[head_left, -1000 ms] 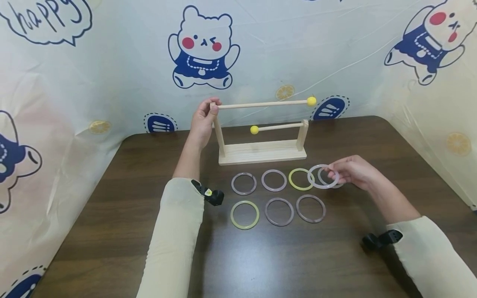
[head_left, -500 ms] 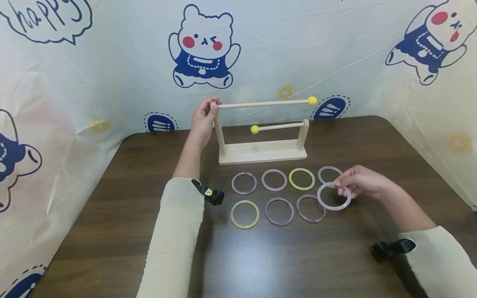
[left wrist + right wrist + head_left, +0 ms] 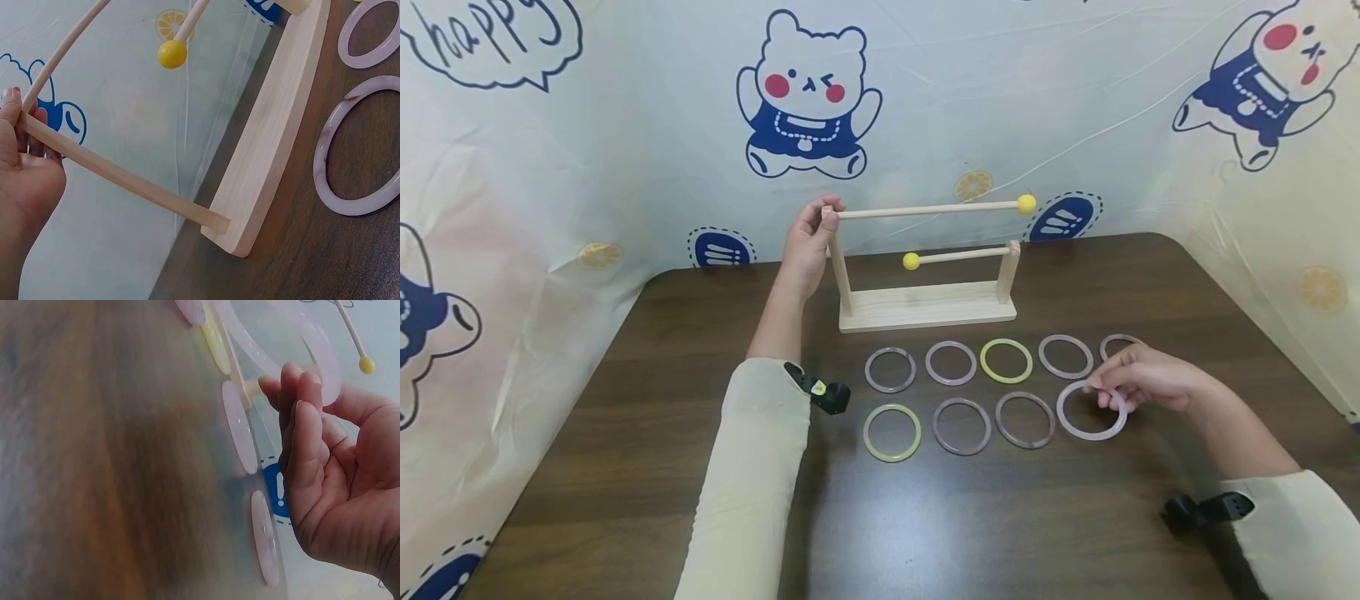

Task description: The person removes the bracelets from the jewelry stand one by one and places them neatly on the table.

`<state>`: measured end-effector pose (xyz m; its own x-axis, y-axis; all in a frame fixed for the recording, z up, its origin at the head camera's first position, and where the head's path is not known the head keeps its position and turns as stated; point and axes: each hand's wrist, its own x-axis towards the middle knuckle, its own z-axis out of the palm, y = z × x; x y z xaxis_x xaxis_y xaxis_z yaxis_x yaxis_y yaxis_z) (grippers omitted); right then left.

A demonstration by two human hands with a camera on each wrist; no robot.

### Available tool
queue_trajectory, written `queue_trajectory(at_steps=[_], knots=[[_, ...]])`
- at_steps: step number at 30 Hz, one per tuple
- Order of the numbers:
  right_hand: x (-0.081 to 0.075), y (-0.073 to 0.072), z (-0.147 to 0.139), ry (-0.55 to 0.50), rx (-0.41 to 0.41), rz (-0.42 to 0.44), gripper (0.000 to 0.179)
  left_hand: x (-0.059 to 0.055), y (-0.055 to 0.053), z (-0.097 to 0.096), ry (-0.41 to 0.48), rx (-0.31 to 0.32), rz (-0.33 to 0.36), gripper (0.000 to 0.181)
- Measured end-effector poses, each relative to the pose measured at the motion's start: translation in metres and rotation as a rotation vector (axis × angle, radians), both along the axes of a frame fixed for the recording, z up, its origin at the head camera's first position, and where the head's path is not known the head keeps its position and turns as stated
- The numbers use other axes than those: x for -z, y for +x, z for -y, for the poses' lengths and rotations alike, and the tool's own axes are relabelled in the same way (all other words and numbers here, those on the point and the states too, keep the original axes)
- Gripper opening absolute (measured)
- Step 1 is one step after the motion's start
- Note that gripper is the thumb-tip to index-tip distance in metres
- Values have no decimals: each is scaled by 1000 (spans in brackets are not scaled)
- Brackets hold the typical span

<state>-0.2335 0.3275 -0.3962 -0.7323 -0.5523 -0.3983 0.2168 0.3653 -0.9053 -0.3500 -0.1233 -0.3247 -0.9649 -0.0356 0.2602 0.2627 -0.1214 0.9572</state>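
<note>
In the head view, my left hand (image 3: 807,246) grips the top of the tall left post (image 3: 842,275) of a wooden stand (image 3: 928,307). The left wrist view shows its fingers at the joint of post and upper rod (image 3: 65,53). My right hand (image 3: 1159,379) pinches a pale purple bangle (image 3: 1091,436) at its upper right edge, low over the table at the right end of the front row. Behind that hand, another purple bangle (image 3: 1118,337) is partly hidden. In the right wrist view the held bangle (image 3: 329,375) rises above the fingertips.
Two rows of purple bangles lie before the stand, with one yellow-green bangle (image 3: 1007,381) in the back row and another yellow-green bangle (image 3: 891,457) at front left. Yellow balls tip the long upper rod (image 3: 932,210) and the short lower rod (image 3: 966,256). A printed curtain (image 3: 925,100) hangs behind the table.
My right hand has moved right and toward me with the purple bangle, from over the back row to the end of the front row. My left hand stays on the post.
</note>
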Motion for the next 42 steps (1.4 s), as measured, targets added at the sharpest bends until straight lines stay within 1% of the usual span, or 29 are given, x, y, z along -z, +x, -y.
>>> queue_trajectory(at_steps=[3, 10, 14, 17, 22, 26, 28, 32, 35, 39, 42], knots=[[3, 2, -4, 4, -2, 2, 21, -1, 1, 0, -5, -1, 4, 26], [10, 6, -8, 43, -23, -29, 25, -1, 1, 0, -1, -2, 6, 30], [9, 8, -8, 81, 1, -47, 26, 0, 1, 0, -5, 0, 6, 29], [7, 10, -6, 145, 26, -79, 25, 0, 1, 0, -7, 3, 8, 30], [0, 14, 0, 288, 20, -169, 21, 0, 1, 0, -14, 5, 12, 32], [-3, 19, 6, 401, 12, -265, 17, -1, 1, 0, 6, 6, 9, 27], [-5, 20, 8, 468, 15, -335, 15, -1, 1, 0, 10, 9, 5, 28], [-6, 20, 12, 608, 12, -523, 14, -1, 2, 1, -2, 10, -1, 35], [-5, 18, 12, 668, 14, -616, 14, 0, 2, 1, -10, 9, -9, 35], [-5, 17, 13, 687, 21, -641, 15, -1, 2, 1, -5, 8, -10, 33], [-5, 17, 14, 705, 26, -649, 17, -1, 2, 1, -11, 4, -4, 35]])
